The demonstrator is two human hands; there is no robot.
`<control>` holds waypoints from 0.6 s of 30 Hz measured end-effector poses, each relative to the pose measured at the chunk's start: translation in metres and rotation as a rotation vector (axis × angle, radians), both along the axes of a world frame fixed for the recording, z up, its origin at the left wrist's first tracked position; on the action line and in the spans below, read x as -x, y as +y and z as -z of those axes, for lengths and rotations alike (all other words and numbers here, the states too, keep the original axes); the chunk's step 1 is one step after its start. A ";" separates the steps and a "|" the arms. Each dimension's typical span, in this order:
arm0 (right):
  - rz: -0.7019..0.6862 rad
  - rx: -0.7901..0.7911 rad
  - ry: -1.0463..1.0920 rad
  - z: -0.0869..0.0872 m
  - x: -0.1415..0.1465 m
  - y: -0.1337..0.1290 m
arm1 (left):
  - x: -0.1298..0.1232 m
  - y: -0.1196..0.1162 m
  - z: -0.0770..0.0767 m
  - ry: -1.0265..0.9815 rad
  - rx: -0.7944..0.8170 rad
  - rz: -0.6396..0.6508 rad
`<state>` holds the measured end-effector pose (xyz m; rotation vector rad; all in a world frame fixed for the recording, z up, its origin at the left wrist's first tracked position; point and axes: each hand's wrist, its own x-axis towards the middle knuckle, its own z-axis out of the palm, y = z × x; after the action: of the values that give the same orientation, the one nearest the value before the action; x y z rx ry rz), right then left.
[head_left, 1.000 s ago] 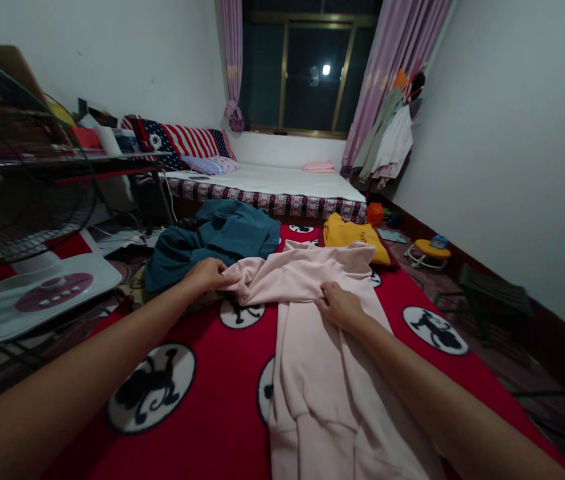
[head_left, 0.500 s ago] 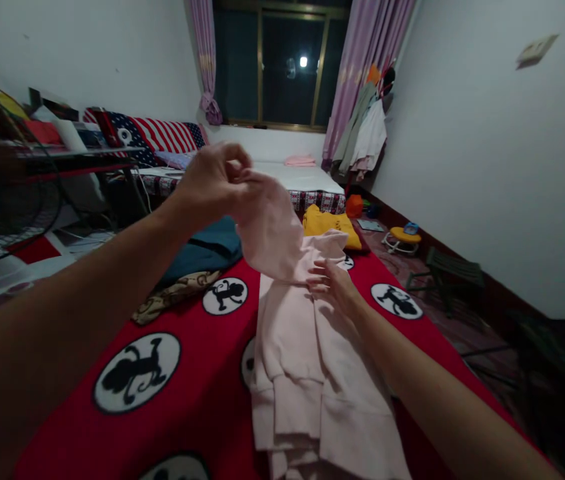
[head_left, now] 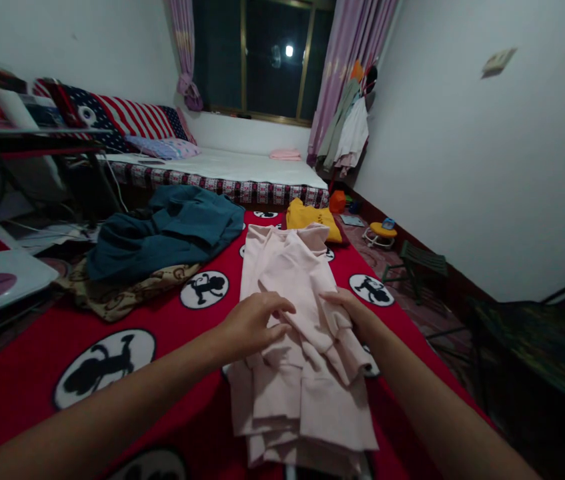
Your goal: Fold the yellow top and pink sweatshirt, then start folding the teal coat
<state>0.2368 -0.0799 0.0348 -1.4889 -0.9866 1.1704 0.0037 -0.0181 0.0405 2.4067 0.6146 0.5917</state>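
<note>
A pale pink garment lies folded lengthwise on the red blanket with black monkey figures in white circles. One sleeve lies over its middle, with the cuff toward the right edge. My left hand is over the garment's left side, thumb and fingers apart, holding nothing. At the garment's right side is my right hand, its fingers resting on the sleeve cloth; whether they pinch it is hidden.
A teal garment and a brown patterned cloth lie to the left. A folded yellow garment sits beyond the pink one. Stools stand right of the blanket, and a desk at the left.
My left hand has let go of the raised pink cloth and moved down and nearer. That cloth now lies across the garment. My right hand has come nearer; the view has shifted right.
</note>
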 end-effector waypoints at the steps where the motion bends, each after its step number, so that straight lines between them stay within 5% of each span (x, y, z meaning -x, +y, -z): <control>1: 0.019 0.013 -0.053 -0.001 -0.004 0.000 | 0.001 0.001 0.006 0.021 -0.004 -0.018; 6: 0.074 0.134 -0.126 -0.007 -0.013 -0.005 | 0.002 0.007 0.028 -0.011 0.130 -0.111; 13: -0.009 0.047 0.609 -0.035 0.026 -0.018 | -0.018 0.016 0.014 -0.756 0.957 -0.388; 15: 0.035 0.056 0.646 -0.033 0.036 -0.025 | -0.017 0.015 0.011 -0.845 1.018 -0.368; 18: 0.133 0.075 0.522 -0.014 0.042 -0.041 | -0.006 0.015 0.018 -0.614 0.897 -0.362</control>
<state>0.1949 -0.1210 0.0489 -1.1912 -0.4853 1.4119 0.0095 -0.0032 0.0225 1.2039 0.8118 0.9077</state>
